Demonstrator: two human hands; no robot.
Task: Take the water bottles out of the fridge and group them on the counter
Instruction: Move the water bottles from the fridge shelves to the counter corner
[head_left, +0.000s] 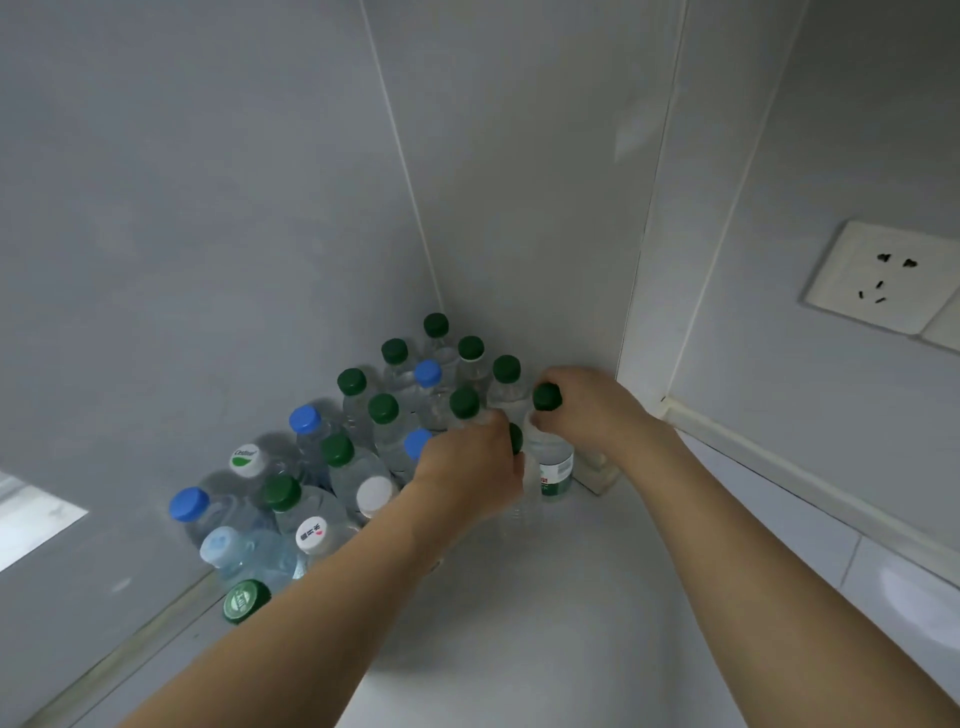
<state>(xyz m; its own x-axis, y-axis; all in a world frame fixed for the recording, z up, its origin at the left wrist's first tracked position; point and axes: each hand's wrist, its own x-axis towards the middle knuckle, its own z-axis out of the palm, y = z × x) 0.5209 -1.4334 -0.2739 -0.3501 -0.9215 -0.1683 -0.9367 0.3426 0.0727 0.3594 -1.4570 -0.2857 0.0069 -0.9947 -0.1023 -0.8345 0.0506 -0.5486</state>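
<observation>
Water bottles (363, 457) cluster at 10 o'clock; both hands grip green-capped btls: right hand (587, 410), left hand (467, 467). Set upright, touching cluster

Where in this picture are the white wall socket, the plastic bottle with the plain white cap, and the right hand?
white wall socket (878, 278), head view: on its faceplate.
plastic bottle with the plain white cap (376, 494), head view: on the cap top.
right hand (587, 410), head view: on its back.
</observation>
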